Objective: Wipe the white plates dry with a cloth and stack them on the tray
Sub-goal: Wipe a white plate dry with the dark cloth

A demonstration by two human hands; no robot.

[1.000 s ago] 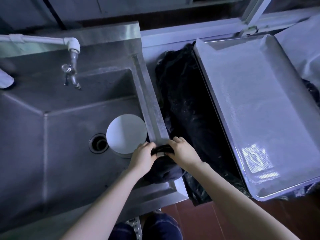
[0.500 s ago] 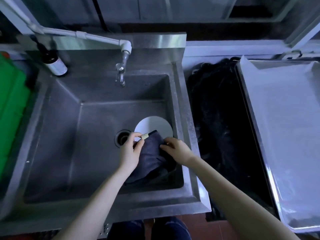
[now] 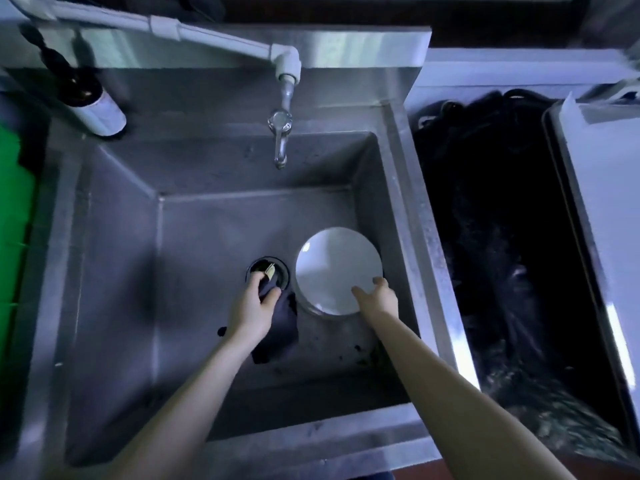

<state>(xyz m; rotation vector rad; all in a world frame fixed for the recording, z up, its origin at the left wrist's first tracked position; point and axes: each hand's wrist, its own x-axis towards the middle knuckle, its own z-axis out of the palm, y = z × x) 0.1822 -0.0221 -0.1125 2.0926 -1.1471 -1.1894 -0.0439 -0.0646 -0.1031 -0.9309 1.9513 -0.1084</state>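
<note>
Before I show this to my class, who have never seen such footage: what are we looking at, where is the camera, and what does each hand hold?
No machine here: a person wears a camera on the head, so the one picture looks down along both bare arms. Below is a steel sink with a tap. In it stands a stack of white plates. The right hand grips the near rim of the topmost, thumb on its face. The left hand holds a dark cloth beside the drain. A metal tray lies at the right, beyond a black bag.
</note>
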